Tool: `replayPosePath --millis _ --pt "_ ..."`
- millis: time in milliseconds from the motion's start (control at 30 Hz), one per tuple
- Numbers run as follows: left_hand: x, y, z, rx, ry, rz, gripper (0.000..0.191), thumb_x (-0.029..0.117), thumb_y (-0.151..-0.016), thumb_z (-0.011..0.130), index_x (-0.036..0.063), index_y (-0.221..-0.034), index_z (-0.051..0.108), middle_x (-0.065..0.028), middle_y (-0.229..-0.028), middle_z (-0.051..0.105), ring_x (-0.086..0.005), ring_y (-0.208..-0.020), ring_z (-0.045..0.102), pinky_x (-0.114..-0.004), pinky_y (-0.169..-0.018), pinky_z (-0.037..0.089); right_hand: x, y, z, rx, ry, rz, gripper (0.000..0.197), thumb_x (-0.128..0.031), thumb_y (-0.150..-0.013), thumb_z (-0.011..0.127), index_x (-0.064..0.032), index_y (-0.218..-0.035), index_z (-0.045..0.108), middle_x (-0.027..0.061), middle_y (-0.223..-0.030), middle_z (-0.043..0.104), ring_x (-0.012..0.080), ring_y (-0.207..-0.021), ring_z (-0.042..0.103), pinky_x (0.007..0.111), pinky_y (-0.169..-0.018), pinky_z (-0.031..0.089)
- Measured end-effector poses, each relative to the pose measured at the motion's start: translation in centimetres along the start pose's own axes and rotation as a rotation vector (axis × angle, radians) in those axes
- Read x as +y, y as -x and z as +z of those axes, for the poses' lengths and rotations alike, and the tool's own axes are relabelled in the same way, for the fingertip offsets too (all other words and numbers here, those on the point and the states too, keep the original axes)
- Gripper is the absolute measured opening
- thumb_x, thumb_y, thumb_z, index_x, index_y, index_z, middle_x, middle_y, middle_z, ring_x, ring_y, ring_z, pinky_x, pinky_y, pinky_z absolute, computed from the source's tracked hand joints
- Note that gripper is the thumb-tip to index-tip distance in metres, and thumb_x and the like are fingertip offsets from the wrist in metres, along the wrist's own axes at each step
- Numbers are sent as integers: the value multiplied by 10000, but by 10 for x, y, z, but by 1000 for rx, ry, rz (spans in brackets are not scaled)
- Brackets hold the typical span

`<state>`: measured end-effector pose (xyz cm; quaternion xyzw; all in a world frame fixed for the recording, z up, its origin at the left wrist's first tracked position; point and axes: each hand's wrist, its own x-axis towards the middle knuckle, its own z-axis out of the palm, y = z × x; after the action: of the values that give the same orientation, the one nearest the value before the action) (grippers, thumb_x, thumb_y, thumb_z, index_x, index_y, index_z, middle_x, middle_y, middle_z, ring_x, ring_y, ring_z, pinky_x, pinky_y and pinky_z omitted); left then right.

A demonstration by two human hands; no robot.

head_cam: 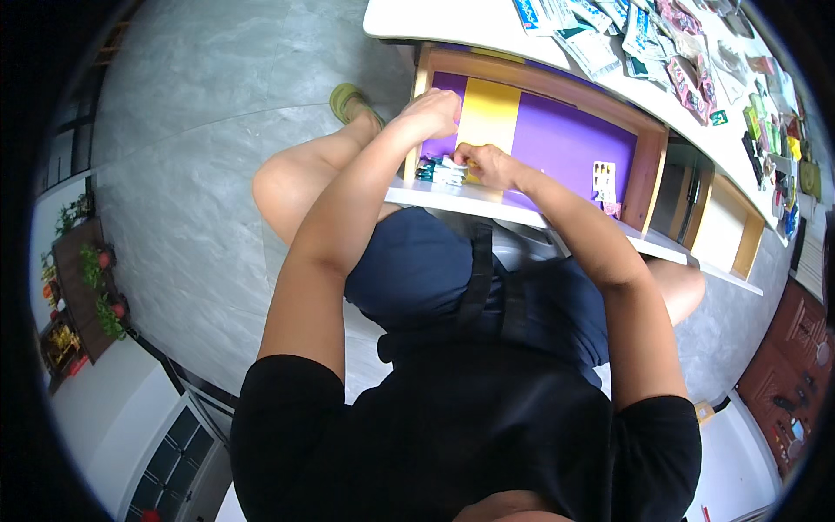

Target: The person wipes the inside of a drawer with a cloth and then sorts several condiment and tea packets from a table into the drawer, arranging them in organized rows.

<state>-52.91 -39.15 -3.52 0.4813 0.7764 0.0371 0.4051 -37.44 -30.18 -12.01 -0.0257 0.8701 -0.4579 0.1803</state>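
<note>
An open wooden drawer point(652, 176) with a purple and yellow bottom lies before me. My left hand point(436, 112) is over its left end, fingers curled; whether it holds anything is hidden. Close to the drawer's front left corner, my right hand point(486, 164) has its fingertips bent down beside a small stack of green and white packets point(438, 171). I cannot tell if those fingers grip a packet. A blister pack of capsules point(604, 177) lies towards the drawer's right end, with a small pink packet point(612, 208) beside it.
The white tabletop point(443, 19) extends behind the drawer. Sachets point(590, 52), pink packets point(688, 91) and other small goods cover its right part. A second open drawer point(721, 218) stands farther right. My knees are below the drawer's white front edge point(470, 199).
</note>
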Motion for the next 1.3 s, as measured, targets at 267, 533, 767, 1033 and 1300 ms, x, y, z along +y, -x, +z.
replayPosePath --millis 267,533,767,1033,1300 --pt "-19 -28 61 -473 -57 172 874 160 -591 791 -24 -1300 314 -220 -1093 590 -333 -1024 569 -362 -844 463 -6 1 4 5 131 3 314 -189 -709 629 -21 -973 604 226 -926 617 371 -901 595 412 -822 473" --pt "-20 -33 73 -520 -154 244 497 240 -790 647 16 -1203 487 -191 -1129 587 -325 -1044 563 -386 -876 440 -6 7 -6 -99 137 229 380 -174 -725 665 -30 -1072 599 177 -1003 635 342 -904 613 363 -790 486" --pt "-21 -30 82 -531 -271 227 457 287 -836 565 4 -1194 532 -222 -1196 506 -361 -1124 486 -408 -938 404 -75 57 -103 1228 501 -96 341 59 -666 663 -72 -978 620 113 -872 598 281 -823 580 369 -714 475" --pt "-8 -20 59 -372 -232 253 481 364 -779 655 -35 -1045 624 -225 -1157 553 -347 -1059 545 -397 -871 453 -61 78 -140 1179 559 166 363 -20 -724 668 -141 -1064 628 86 -1072 520 191 -669 533 318 -606 481" --pt "-10 -20 51 -441 -173 217 579 348 -769 660 -68 -1150 533 -225 -1153 558 -340 -1080 535 -372 -906 434 -72 83 -106 1392 46 -203 172 -79 -820 625 10 -968 612 171 -1131 553 259 -1029 567 299 -804 482"
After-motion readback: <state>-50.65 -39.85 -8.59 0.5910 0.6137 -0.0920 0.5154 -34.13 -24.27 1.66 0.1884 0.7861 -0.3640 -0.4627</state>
